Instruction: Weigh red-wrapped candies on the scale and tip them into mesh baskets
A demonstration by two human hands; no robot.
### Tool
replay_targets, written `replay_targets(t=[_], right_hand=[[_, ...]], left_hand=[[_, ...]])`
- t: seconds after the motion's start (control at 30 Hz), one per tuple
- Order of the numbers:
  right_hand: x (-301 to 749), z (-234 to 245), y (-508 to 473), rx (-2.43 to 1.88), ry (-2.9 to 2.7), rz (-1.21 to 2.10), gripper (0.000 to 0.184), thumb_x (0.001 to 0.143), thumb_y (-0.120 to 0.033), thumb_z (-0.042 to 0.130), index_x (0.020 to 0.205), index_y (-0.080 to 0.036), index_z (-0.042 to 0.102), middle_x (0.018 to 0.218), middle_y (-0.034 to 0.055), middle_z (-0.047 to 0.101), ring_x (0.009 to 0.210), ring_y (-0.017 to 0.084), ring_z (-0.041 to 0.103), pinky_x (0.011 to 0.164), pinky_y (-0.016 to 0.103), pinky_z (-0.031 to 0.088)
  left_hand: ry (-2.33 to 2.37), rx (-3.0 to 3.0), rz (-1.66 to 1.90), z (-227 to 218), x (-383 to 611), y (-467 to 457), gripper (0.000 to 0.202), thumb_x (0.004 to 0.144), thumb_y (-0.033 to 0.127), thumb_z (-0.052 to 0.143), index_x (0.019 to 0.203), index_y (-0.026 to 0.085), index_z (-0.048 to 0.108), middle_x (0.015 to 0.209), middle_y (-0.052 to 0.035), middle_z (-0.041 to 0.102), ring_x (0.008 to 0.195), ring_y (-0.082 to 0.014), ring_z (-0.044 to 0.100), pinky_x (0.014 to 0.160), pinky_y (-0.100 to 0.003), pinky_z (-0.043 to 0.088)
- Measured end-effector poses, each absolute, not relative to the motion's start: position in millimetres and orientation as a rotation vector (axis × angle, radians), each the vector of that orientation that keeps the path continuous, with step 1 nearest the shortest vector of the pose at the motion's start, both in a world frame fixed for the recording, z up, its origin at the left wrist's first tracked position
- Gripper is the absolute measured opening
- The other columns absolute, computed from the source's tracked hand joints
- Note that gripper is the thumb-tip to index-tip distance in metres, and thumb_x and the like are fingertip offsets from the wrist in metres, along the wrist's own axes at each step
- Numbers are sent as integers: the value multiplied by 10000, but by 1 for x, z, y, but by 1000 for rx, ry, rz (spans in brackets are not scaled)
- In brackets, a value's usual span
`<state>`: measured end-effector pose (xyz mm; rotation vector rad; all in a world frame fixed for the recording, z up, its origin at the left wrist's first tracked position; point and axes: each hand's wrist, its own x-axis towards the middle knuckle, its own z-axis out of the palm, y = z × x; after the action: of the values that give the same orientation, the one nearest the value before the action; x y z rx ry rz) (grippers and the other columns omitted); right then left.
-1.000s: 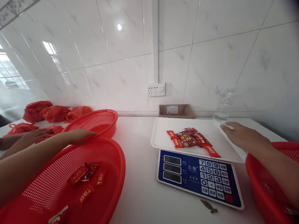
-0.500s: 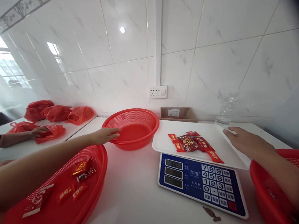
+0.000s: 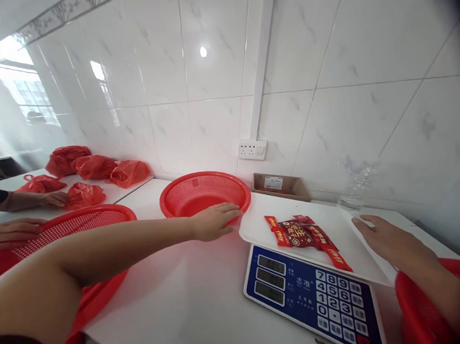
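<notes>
My left hand [image 3: 217, 220] reaches across in front of the round red basket [image 3: 203, 180], palm down, fingers stretched toward the left end of the white tray [image 3: 256, 225]. Nothing shows in it. My right hand [image 3: 388, 237] has its fingers and thumb around the tray's right rim. Several red snack packets [image 3: 296, 234] lie in a small pile on the tray, which sits on a blue-faced digital scale [image 3: 299, 282]. The scale's keypad and display face me.
At left, another person's hand [image 3: 13, 233] rests on a large red basket [image 3: 96, 214]; a further hand [image 3: 54, 199] touches a red plastic bag [image 3: 84, 195]. Another red basket [image 3: 417, 306] stands at right. A cardboard box [image 3: 283, 187] and clear plastic bottle [image 3: 357, 185] stand by the wall.
My left hand has moved right, from the round basket's left rim toward the tray. The large left basket has shifted left, with another person's hand now on it. My right hand stays at the tray.
</notes>
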<state>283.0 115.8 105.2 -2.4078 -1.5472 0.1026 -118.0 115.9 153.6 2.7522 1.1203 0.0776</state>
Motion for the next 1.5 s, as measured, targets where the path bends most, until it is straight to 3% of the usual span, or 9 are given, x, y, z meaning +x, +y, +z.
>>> replay_targets(t=[0.13,0.27,0.43,0.63,0.73,0.93,1.1,1.3,1.5], right_hand=[[284,104,116,-2406,-1514,252,691,827,-598,142,1325,-195,401,1331,143,485,1172,356,474,939,487,401],[280,109,113,-2445,-1493,300,687,820,-613,145,1336,-223,375,1340,102,485,1206,342,444,970,480,377],[279,112,113,-2463,-1518,337,699,832,-610,120,1363,-209,333,1359,92,465,1229,333,416,1000,461,343],[274,116,110,-2466,-1507,331,682,845,-580,114,1362,-195,338,1359,102,462,1227,331,416,1003,447,336],[272,118,108,-2476,-1491,330,672,845,-571,127,1356,-197,352,1352,99,471,1210,333,433,1000,441,339],[271,118,108,-2460,-1471,305,669,838,-577,155,1346,-205,378,1325,98,502,1174,336,465,968,452,369],[273,116,111,-2471,-1489,325,675,843,-571,138,1363,-197,350,1356,106,466,1204,328,439,985,446,353],[272,117,108,-2461,-1481,304,677,840,-580,140,1360,-204,357,1338,97,489,1191,338,451,963,466,373],[274,115,108,-2439,-1518,248,662,838,-569,169,1332,-191,395,1290,110,534,1147,337,499,938,467,401]], left_hand=[[914,2870,61,152,-68,126,452,921,222,347,1361,118,343,1434,-72,336,1352,-185,199,1117,-319,138],[881,2880,5,153,-29,137,453,841,96,391,1292,128,409,1365,-87,424,1326,-201,268,1061,-329,275],[923,2860,-54,145,-9,144,351,854,199,415,1201,158,452,1187,-102,552,1050,-222,546,816,-325,465],[1068,2882,17,140,-16,153,331,838,121,430,1157,210,450,1194,-76,545,1008,-205,557,720,-289,460],[1248,2858,114,150,-31,161,308,876,166,406,1178,227,418,1191,-69,539,969,-196,568,651,-265,448],[1594,2782,213,171,-79,178,270,945,315,336,1067,144,505,908,-59,589,767,-165,572,675,-326,459],[1504,2876,225,169,-88,169,245,921,235,347,941,145,574,980,-84,593,898,-199,553,707,-317,455],[875,3070,117,157,-42,134,264,909,249,417,1130,199,552,1192,-36,571,1145,-173,463,924,-264,384],[604,3088,-129,150,-9,127,365,850,152,482,1211,183,528,1227,-36,563,1132,-203,482,865,-278,428]])
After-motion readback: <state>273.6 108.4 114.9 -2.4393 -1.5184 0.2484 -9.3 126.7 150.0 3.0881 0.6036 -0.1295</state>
